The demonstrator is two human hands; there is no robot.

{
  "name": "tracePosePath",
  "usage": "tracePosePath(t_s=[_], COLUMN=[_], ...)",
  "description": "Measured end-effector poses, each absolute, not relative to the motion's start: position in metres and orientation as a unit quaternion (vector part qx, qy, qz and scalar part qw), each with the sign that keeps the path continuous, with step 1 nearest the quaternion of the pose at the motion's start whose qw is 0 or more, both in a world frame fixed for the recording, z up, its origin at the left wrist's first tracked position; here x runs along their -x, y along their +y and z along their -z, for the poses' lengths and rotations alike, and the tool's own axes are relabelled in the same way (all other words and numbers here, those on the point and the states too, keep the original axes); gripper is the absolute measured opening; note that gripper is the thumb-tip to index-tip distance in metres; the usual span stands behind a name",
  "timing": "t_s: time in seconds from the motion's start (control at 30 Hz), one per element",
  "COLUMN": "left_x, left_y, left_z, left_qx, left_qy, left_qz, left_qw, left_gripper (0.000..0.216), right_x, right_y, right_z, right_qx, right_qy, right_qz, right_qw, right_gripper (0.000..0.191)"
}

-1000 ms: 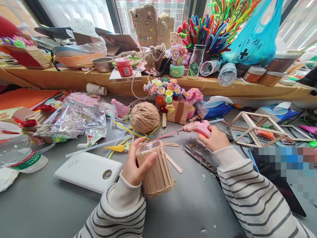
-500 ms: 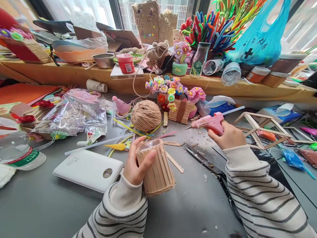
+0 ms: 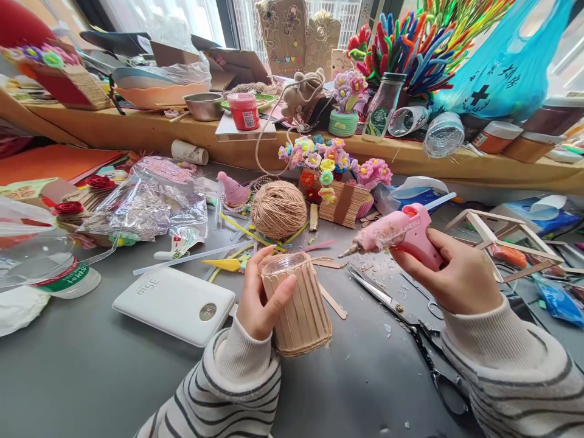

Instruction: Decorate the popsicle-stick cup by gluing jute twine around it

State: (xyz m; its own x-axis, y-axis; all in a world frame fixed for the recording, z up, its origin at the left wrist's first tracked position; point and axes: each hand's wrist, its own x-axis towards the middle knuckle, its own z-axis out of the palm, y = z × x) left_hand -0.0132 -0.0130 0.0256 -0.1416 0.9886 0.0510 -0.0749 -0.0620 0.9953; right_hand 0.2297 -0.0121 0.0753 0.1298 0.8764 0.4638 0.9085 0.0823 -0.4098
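Note:
My left hand point(image 3: 264, 298) is wrapped round a clear jar point(image 3: 303, 310) whose side is covered with upright wooden craft sticks. Twine runs round its bottom edge, and a loose twine end sticks out near the rim. In my right hand point(image 3: 465, 274) is a pink glue gun point(image 3: 396, 234), its metal nozzle pointing left towards the jar but apart from it. A clear glue stick juts from the gun's back. Below the gun lie large black-handled scissors point(image 3: 396, 307), open. Behind the jar sits a ball of twine point(image 3: 279, 210).
A white power bank point(image 3: 176, 304) lies left of the jar. Loose craft sticks point(image 3: 333, 301) and glue scraps are on the grey table. A wooden stick frame point(image 3: 506, 240) stands at the right. Behind are yarn flowers point(image 3: 319, 158) and a crowded ledge point(image 3: 237, 149). A plastic bottle point(image 3: 55, 267) lies far left.
My right hand has lifted the glue gun off the table area and brought it nearer to me. The view has shifted slightly; my left hand keeps its hold on the jar.

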Motion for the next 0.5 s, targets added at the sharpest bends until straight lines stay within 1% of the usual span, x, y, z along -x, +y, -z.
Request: tracePosePath(t_s=[0.1, 0.17, 0.4, 0.5], left_x=[0.012, 0.011, 0.014, 0.020], left_y=[-0.016, -0.018, -0.017, -0.015], left_z=[-0.025, -0.025, -0.018, -0.012], left_qx=[-0.464, -0.471, -0.501, -0.547], left_qy=[0.493, 0.490, 0.468, 0.442], left_qz=[-0.576, -0.584, -0.618, -0.610], left_qw=[0.458, 0.444, 0.385, 0.366], left_gripper=[0.067, 0.069, 0.065, 0.065], right_x=[-0.219, -0.216, -0.215, -0.213], right_y=[-0.017, -0.017, -0.011, -0.010], right_z=[-0.076, -0.073, -0.057, -0.054], right_qx=[0.646, 0.632, 0.596, 0.591], right_qy=[-0.676, -0.679, -0.696, -0.702], right_qz=[0.118, 0.153, 0.194, 0.196], right_qw=[0.335, 0.340, 0.350, 0.348], right_gripper=[0.040, 0.039, 0.037, 0.038])
